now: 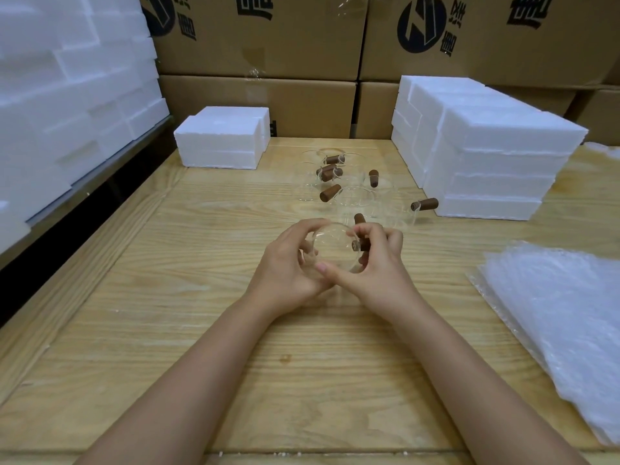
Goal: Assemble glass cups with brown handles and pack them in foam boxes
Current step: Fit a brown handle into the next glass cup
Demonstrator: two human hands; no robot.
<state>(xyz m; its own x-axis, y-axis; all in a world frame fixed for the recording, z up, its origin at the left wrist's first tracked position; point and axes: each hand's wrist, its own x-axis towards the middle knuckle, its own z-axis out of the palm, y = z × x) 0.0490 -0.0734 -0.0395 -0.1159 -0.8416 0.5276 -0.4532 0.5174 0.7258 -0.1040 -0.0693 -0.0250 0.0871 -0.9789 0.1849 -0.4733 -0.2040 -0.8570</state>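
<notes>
clear glossy glass cup (335, 245), matt wooden table (235, 330), white foam boxes (496, 162)

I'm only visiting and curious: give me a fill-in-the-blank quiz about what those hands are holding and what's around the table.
1. The left hand and right hand together hold a clear ____ cup.
2. The right hand's fingers pinch the cup's ____ handle.
3. The taller stack of foam boxes stands on the ____ side of the table.
4. Behind the table, the printed cartons are made of ____.

Missing words: glass; brown; right; cardboard.
</notes>
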